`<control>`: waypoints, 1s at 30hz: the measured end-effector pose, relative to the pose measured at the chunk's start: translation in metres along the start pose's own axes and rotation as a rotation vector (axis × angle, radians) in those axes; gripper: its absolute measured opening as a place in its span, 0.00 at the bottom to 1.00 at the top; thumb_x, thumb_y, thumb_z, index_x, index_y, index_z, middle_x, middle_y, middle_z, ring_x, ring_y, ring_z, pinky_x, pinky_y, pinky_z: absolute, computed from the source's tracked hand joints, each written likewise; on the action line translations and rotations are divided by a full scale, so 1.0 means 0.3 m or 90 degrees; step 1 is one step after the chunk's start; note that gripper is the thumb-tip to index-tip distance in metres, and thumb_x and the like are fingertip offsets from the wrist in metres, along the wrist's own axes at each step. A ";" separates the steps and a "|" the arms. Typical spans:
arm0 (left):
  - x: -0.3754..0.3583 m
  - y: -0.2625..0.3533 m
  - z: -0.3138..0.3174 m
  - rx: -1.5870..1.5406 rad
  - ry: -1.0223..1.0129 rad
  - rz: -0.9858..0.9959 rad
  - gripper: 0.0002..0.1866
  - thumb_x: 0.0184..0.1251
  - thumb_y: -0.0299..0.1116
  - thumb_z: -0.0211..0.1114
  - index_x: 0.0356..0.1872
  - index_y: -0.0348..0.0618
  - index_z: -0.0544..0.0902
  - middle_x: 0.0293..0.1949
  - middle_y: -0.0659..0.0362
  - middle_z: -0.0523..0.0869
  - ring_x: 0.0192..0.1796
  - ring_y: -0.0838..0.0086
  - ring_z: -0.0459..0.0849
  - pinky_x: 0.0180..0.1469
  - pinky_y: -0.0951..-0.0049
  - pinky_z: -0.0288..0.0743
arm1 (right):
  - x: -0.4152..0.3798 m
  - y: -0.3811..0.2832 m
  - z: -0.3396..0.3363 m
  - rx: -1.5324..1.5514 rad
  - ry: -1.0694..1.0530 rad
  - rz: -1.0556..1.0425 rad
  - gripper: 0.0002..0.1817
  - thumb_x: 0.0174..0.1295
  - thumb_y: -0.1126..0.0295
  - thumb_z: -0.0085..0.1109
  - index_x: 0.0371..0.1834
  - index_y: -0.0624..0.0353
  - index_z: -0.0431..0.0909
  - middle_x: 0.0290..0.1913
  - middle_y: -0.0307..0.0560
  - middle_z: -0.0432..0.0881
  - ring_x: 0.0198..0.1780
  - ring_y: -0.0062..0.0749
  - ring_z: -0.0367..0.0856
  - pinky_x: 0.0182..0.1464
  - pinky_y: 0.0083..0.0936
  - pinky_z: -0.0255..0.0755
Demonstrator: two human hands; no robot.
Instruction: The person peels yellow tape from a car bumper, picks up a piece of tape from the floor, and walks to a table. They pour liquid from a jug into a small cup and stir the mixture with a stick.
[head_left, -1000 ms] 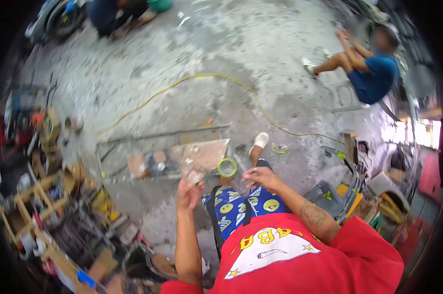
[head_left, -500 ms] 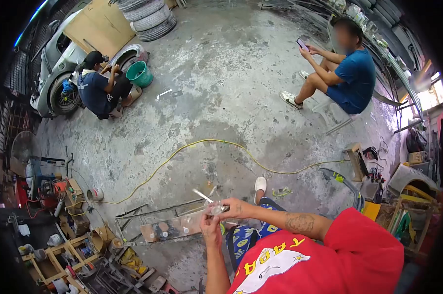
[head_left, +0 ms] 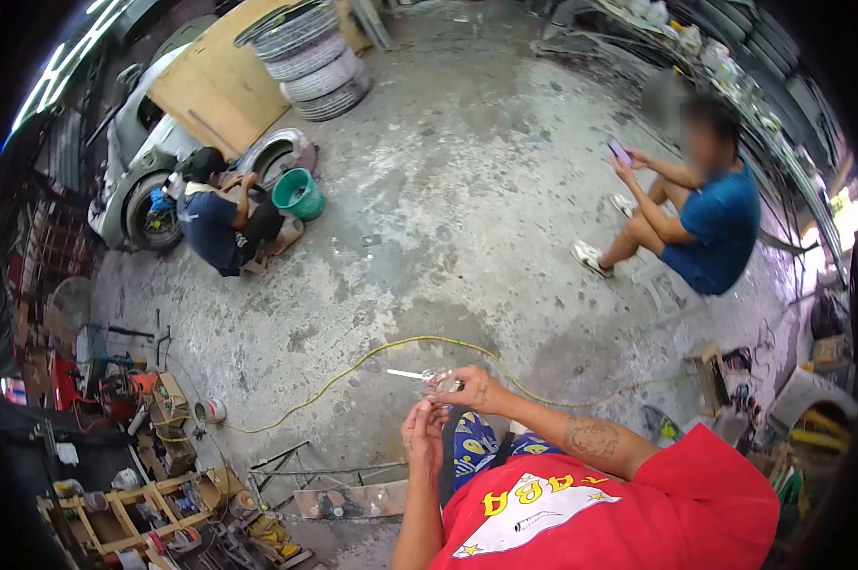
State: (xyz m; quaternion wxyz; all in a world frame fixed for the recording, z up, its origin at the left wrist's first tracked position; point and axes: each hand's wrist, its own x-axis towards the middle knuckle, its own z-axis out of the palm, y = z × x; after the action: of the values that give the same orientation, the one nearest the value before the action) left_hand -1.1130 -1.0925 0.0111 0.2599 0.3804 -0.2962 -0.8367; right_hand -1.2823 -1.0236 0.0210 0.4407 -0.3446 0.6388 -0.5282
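A small clear item (head_left: 444, 381), perhaps a plastic cup or bag, is held up in front of the red shirt. A thin white stick (head_left: 405, 374) sticks out of it to the left. My right hand (head_left: 473, 388) grips the clear item from the right, fingers closed. Just below and to the left, my left hand (head_left: 423, 427) has its fingertips pressed together at the item's lower edge; what they pinch is too small to make out.
A yellow hose (head_left: 334, 382) crosses the floor ahead. One person squats beside a green bucket (head_left: 298, 196) and a car; another sits with a phone (head_left: 620, 151). Stacked tyres (head_left: 320, 76) stand at the back. Wooden frames (head_left: 115, 503) and a board (head_left: 353, 502) lie lower left.
The view has tilted, so the room appears lower and further right. Both hands with the clear item are higher in view, and the white stick now lies nearly level.
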 end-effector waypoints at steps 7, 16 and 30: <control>0.702 0.280 0.085 -0.017 -0.043 -0.113 0.19 0.81 0.48 0.60 0.52 0.41 0.85 0.50 0.59 0.88 0.52 0.76 0.83 0.53 0.69 0.75 | 0.639 -0.146 -0.199 -0.048 -0.020 0.025 0.19 0.63 0.56 0.76 0.53 0.54 0.90 0.43 0.41 0.92 0.44 0.19 0.85 0.48 0.24 0.78; 1.554 0.713 0.525 -0.037 -0.136 -0.263 0.17 0.80 0.43 0.58 0.59 0.45 0.80 0.56 0.60 0.86 0.60 0.71 0.81 0.63 0.64 0.72 | 1.416 -0.428 -0.512 0.207 0.057 0.086 0.24 0.65 0.51 0.74 0.50 0.63 0.89 0.39 0.46 0.91 0.35 0.26 0.89 0.43 0.26 0.83; 2.968 0.945 1.568 0.149 -0.252 -0.225 0.13 0.75 0.40 0.63 0.53 0.46 0.82 0.50 0.60 0.88 0.56 0.68 0.85 0.59 0.59 0.76 | 2.570 -0.549 -1.647 0.210 0.084 -0.049 0.31 0.61 0.40 0.74 0.50 0.59 0.89 0.38 0.39 0.90 0.42 0.23 0.87 0.46 0.25 0.80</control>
State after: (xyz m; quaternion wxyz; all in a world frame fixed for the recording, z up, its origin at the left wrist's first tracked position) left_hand -1.9378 -1.7359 0.0297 0.0018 0.2831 -0.3644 -0.8872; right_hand -2.0329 -1.5721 0.0552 0.4283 -0.2563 0.5571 -0.6637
